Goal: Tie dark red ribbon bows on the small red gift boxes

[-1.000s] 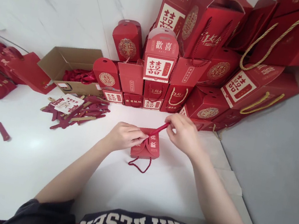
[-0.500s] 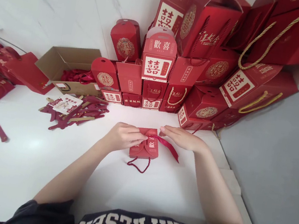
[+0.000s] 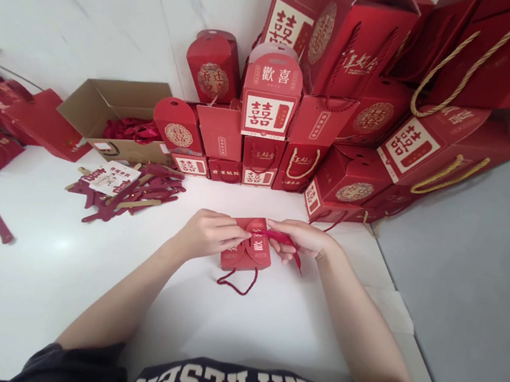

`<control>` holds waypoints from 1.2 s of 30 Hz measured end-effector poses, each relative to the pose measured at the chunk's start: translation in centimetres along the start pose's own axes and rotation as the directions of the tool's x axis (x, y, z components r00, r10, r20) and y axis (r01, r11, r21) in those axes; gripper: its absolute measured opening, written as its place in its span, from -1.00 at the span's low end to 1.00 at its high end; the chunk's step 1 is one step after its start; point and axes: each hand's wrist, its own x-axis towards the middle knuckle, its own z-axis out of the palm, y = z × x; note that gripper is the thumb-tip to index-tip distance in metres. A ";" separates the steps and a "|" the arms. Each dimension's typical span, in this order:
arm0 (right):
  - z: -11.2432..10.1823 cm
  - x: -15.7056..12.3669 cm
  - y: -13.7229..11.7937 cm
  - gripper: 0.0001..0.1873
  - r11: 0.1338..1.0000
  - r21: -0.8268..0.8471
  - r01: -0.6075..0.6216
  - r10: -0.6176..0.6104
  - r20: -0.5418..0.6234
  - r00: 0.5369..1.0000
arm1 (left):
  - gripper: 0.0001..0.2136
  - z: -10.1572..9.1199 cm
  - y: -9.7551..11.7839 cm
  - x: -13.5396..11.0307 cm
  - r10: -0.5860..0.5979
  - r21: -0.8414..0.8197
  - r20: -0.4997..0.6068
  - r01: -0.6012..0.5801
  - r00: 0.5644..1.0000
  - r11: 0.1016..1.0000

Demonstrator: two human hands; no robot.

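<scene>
A small red gift box (image 3: 259,258) lies on the white table in front of me, its dark red cord handle (image 3: 238,290) turned toward me. Fingertips of my left hand (image 3: 213,233) are closed in a pinch on a red satin ribbon (image 3: 277,236) at the top of the box. The exact grip point is partly hidden by those fingers. My right hand (image 3: 300,238) is at the box's right side with its fingers apart. Across those fingers runs the ribbon, its loose end hanging down to the right.
Stacked red gift boxes (image 3: 268,115) line the back and right. Left of them stands a cardboard carton (image 3: 137,150) holding red ribbons, with a pile of dark red strips (image 3: 146,196) and a card before it. One dark red strip (image 3: 1,227) lies farther left.
My right hand has moved left and turned, bringing its fingers from above the ribbon to under and around it. My left hand keeps its pinch in the same place.
</scene>
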 end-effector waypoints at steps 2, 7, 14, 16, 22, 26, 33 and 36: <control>0.4 -0.6 -0.7 -0.52 0.989 -0.124 0.076 -0.084 -0.059 0.995 | -0.92 0.0 0.0 0.0 -0.009 -0.006 -0.004 0.009 1.000 1.000; 0.9 -2.0 -2.1 -0.63 0.861 -0.466 0.204 -0.328 -0.203 0.923 | -0.94 0.2 0.0 0.2 -0.034 -0.044 -0.040 0.032 0.999 0.999; 2.7 -2.9 -2.3 -0.77 0.734 -0.654 0.184 -0.418 -0.222 0.881 | -0.95 0.2 0.0 0.2 -0.056 -0.100 -0.044 0.052 0.997 0.994; 3.5 -2.5 -2.2 -0.86 0.597 -0.787 0.155 -0.520 -0.232 0.822 | -0.94 0.2 0.0 0.2 -0.058 -0.096 -0.042 0.054 0.997 0.994; 4.0 -1.2 -1.5 -0.89 0.091 -0.994 -0.058 -0.724 -0.106 0.681 | -0.91 0.3 -0.1 0.1 -0.041 -0.078 -0.042 0.038 0.998 0.996; 4.0 -1.2 -1.3 -0.87 -0.056 -0.983 -0.174 -0.759 -0.071 0.647 | -0.91 0.4 -0.2 0.0 -0.056 -0.123 -0.046 0.050 0.997 0.991; 4.1 -1.1 -1.5 -0.69 0.354 -0.910 -0.218 -0.643 -0.406 0.649 | -0.88 0.4 -0.4 0.0 -0.041 -0.172 -0.029 0.036 0.999 0.985; 3.8 -0.9 -1.6 -0.67 0.340 -0.907 -0.247 -0.634 -0.415 0.652 | -0.86 0.4 -0.5 -0.1 -0.048 -0.196 -0.014 0.045 0.999 0.980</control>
